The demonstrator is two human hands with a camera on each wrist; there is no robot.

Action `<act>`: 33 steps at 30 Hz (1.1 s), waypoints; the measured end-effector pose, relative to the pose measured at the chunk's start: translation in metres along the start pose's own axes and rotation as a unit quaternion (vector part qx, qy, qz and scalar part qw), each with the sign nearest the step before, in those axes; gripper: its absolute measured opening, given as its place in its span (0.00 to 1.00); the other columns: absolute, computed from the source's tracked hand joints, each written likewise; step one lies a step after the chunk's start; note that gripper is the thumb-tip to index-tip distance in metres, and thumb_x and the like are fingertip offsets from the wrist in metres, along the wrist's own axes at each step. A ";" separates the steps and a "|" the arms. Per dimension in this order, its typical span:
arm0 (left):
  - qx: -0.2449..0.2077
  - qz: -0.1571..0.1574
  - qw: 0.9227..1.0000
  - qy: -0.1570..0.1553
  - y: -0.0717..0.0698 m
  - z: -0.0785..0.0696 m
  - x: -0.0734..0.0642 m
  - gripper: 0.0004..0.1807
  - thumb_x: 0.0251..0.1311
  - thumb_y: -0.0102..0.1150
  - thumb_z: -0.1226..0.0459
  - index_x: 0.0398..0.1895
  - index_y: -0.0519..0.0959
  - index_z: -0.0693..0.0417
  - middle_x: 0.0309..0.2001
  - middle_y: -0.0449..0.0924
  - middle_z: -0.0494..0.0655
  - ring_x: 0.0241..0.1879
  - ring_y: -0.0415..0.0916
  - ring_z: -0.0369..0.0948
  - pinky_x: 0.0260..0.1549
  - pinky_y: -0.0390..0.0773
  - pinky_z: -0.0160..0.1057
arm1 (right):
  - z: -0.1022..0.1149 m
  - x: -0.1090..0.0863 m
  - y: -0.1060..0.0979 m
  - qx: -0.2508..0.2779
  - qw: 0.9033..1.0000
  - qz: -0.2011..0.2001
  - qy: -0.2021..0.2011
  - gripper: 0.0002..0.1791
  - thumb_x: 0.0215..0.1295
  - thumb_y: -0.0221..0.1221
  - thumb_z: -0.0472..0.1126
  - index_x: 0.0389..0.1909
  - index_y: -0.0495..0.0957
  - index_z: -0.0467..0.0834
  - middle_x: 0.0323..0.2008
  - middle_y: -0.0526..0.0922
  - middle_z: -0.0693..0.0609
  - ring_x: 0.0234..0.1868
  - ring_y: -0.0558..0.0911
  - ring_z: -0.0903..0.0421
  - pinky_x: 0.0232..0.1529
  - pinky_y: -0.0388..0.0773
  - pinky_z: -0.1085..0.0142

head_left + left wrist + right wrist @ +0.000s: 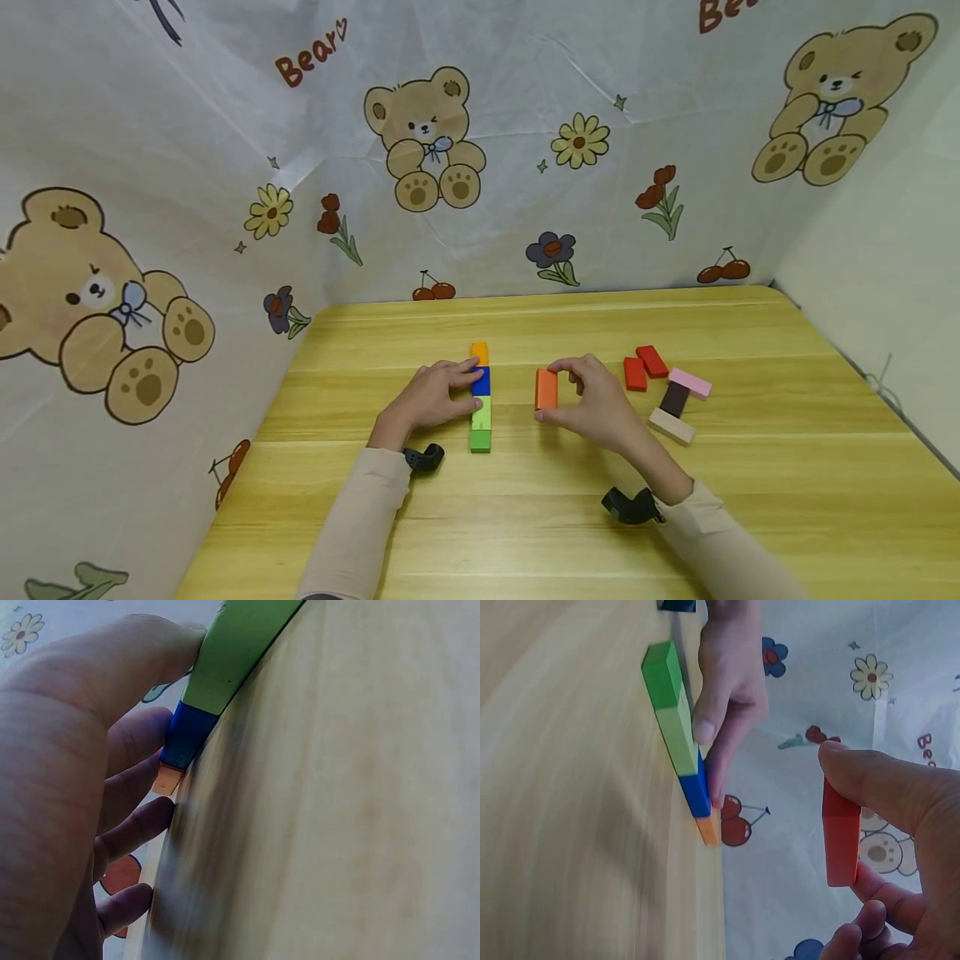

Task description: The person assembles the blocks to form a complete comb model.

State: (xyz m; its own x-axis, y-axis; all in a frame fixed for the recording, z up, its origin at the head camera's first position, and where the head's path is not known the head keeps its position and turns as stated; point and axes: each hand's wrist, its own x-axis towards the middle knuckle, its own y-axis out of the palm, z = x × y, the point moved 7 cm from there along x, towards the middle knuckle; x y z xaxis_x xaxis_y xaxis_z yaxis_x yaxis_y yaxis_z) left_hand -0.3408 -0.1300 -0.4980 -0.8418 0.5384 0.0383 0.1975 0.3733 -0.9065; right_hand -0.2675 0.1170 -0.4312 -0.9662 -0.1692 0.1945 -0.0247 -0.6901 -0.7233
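On my head feed the right hand (592,408) pinches the held block (547,390) by its ends, thumb against forefinger; the row (482,412) sits at nine o'clock from it. The left hand (431,396) is relaxed, thumb and fingertips touching the row from its nine-o'clock side. I judge the end pinch could let the block swivel or slip if either tip eases. Uneven fingertip pressure could skew the row, and a careless bump would break its line.
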 end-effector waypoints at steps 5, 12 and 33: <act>0.003 0.000 1.000 -0.002 0.001 -0.001 0.001 0.35 0.63 0.58 0.38 0.72 0.68 0.34 0.77 0.58 0.30 0.74 0.60 0.40 0.64 0.62 0.48 | 0.007 -0.003 0.013 0.010 1.000 0.012 0.004 0.38 0.42 0.80 0.57 0.56 0.79 0.50 0.40 0.74 0.49 0.41 0.70 0.51 0.39 0.68 0.61; 0.007 -0.001 1.000 0.001 0.001 -0.001 0.001 0.35 0.63 0.57 0.37 0.73 0.68 0.33 0.77 0.58 0.31 0.74 0.61 0.41 0.64 0.62 0.48 | 0.010 -0.006 0.032 0.023 0.999 0.030 -0.003 0.36 0.42 0.81 0.53 0.54 0.79 0.50 0.42 0.76 0.44 0.40 0.70 0.51 0.38 0.69 0.61; 0.007 -0.006 1.000 0.009 -0.001 -0.001 0.001 0.35 0.63 0.59 0.39 0.73 0.68 0.33 0.77 0.59 0.31 0.73 0.62 0.42 0.64 0.63 0.51 | 0.041 -0.029 0.074 0.028 0.995 0.093 -0.032 0.37 0.40 0.81 0.56 0.53 0.77 0.53 0.40 0.76 0.48 0.38 0.73 0.53 0.35 0.69 0.65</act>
State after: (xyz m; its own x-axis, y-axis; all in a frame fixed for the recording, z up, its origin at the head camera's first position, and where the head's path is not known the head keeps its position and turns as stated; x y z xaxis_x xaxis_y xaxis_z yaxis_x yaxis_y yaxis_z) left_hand -0.3413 -0.1296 -0.4966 -0.8349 0.5476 0.0559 0.1813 0.3695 -0.9114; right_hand -0.2307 0.0415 -0.4634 -0.9345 -0.3403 0.1042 0.1684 -0.6806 -0.7130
